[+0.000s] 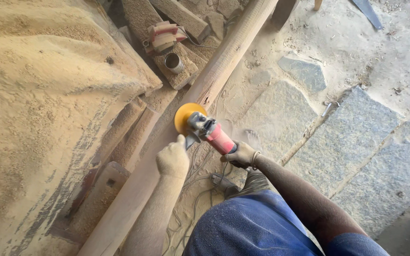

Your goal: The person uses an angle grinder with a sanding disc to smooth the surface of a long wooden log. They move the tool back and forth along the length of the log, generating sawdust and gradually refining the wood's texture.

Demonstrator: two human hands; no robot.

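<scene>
Grinder point(208, 129): centre, yellow disc point(186, 117) pressed flat on beam point(200, 97) running 7 to 1 o'clock.
Right hand point(239, 154): wrapped round red body, steering.
Left hand point(172, 159): closed on side handle, steadying.
Sawdust heap point(39, 95): 9 o'clock.

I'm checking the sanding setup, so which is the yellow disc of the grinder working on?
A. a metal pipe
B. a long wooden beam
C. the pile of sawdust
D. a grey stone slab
B: the yellow disc of the grinder, held by the left hand and right hand, sits against the long wooden beam.
</scene>
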